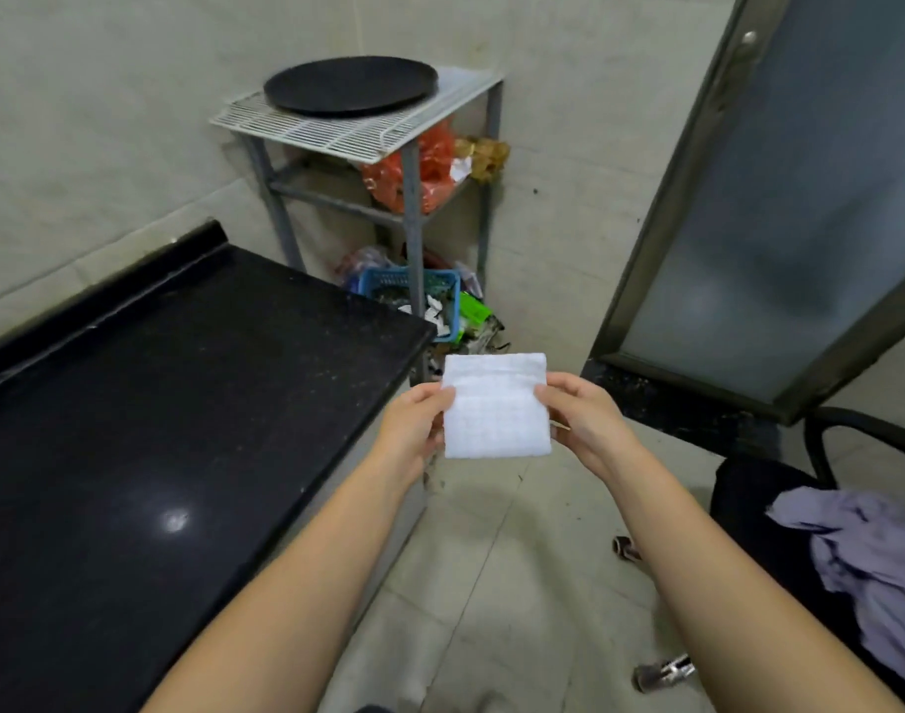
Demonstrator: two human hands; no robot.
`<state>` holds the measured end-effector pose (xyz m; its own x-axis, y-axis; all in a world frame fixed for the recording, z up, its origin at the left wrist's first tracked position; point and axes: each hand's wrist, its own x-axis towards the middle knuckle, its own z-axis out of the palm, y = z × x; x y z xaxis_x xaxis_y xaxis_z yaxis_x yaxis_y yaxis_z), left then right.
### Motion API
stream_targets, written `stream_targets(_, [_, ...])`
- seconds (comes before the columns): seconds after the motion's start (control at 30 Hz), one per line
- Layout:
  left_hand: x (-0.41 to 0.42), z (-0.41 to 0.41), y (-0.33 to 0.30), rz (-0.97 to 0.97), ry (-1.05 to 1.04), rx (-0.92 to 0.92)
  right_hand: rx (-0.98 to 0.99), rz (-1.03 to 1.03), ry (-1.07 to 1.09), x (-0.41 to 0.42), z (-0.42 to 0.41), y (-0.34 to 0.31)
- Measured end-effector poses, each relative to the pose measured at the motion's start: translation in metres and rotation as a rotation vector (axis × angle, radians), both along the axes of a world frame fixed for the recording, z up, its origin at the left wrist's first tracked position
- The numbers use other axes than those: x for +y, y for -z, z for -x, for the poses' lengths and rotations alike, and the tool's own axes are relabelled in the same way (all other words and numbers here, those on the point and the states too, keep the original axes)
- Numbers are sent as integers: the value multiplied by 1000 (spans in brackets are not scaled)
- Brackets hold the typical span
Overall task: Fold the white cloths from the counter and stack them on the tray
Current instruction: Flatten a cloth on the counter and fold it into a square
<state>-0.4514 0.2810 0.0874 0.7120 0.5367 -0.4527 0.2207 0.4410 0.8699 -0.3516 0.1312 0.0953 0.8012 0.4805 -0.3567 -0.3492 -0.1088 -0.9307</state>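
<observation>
No readable writing or labels anywhere, so on to materials. Far left is the counter [182,403], a glossy black speckled stone slab with a raised back lip, light glare near the front. Behind its far end stands a grey metal rack [409,208] topped with a white wire grid, and the tray [350,84] sits on that: round, matte black, shallow rim. Crinkly orange plastic bags are stuffed on the rack's lower shelf, with a blue mesh basket [429,285] on the floor.

In the middle, held in the air off the counter's right end, is the cloth [495,406]: white, waffle-textured, folded into a neat rectangle. The left hand [414,422] pinches its left edge and the right hand [581,414] pinches the right edge, fingers closed on the fabric.

Right side: frosted glass door, black chair with a crumpled lilac garment.
</observation>
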Motion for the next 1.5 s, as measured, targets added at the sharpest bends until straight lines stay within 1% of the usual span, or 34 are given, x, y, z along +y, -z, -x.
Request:
stream_targets(0.13, [8,-62,-6,-23,-23,6,-7,-5,-21,10,-66,-4])
stream_targets(0.27, [45,-118,-13,-66,-75,-20,-18,-23,-63,53,-133,-7])
stream_targets(0.43, [116,-191,-34,-180,-186,-110,-112,-71,-143,143,-220,-29])
stream_targets(0.57, [176,-258,-68,-271,-237,-160,-166,-146,-209,212,-293,-60])
stream_targets(0.7, [220,-310,-109,-330,-285,-174,-260,-144,-257,274,-359,-95])
stream_targets(0.8, [258,-338,-138,-411,-341,-203,-322,-157,-339,323,-400,-121])
stream_targets(0.93, [320,-375,-160,-482,-449,-154,-469,-160,-487,400,-449,-151])
stream_targets(1.03, [365,-408,-165,-480,-524,-85,-533,-162,-570,464,-486,-156])
stream_targets(1.13, [408,-441,-163,-493,-599,18,-618,-57,-672,522,-520,-157])
stream_targets(1.23, [448,-467,-152,-492,-677,122,-687,6,-754,571,-545,-152])
stream_targets(1.3, [469,-477,-141,-531,-726,197,-752,53,-815,598,-554,-145])
stream_targets(1.33, [477,-480,-136,-584,-735,269,-787,83,-846,609,-557,-141])
stream_targets(1.43, [491,-485,-123,-765,-675,582,-902,195,-927,632,-561,-128])
stream_targets(1.5, [494,-487,-116,-821,-636,732,-1005,244,-946,639,-561,-120])
